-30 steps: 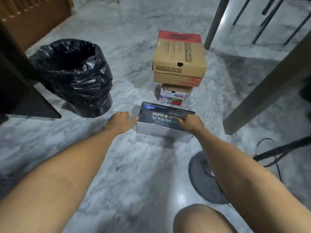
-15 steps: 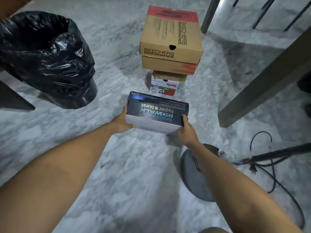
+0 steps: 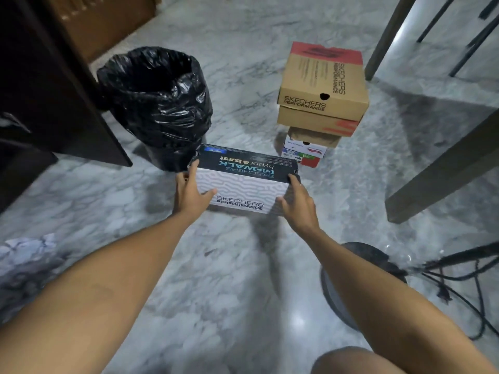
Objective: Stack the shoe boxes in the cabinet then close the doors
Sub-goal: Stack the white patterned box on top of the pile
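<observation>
- Your left hand (image 3: 189,194) grips the left end of the black-lidded shoe box (image 3: 244,182), thumb across its white patterned front.
- Your right hand (image 3: 297,205) holds the right end, fingers curled at the lid's corner.
- You hold the box over the marble floor (image 3: 229,279), lid tilted away from you, just in front of the bin lined with a black bag (image 3: 159,103).
- A stack of shoe boxes (image 3: 321,103) stands on the floor beyond, to the right: two brown ones on top of smaller ones.
- A dark cabinet door (image 3: 54,90) is at your left, beside the bin.
- A round fan base (image 3: 348,282) and cables (image 3: 459,287) lie at the lower right.
</observation>
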